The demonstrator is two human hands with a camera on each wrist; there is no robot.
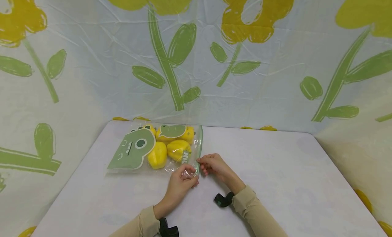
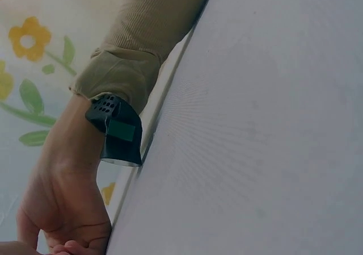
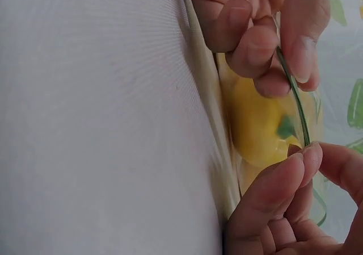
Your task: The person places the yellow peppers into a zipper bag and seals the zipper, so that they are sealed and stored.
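- Your left hand pinches the near end of the zip strip on the clear bag; fingers curled onto it.
- Your right hand pinches the same strip just beyond the left hand, thumb and fingertips clamped on the green seal line.
- Bag lies flat on the table, left of centre, towards the far edge, mouth facing right.
- Bag holds yellow peppers; green dinosaur print on its front.
- Right wrist view: a yellow pepper shows through the plastic right behind the strip.
- Table is plain white, matte, corners rounded.
- Behind and on both sides: a wrinkled plastic sheet backdrop, pale with big yellow flowers and green stems and leaves.
- Tan sleeves on both arms, black wrist mounts at the cuffs.
- Left wrist view: mostly bare table, plus the right wrist and sleeve.
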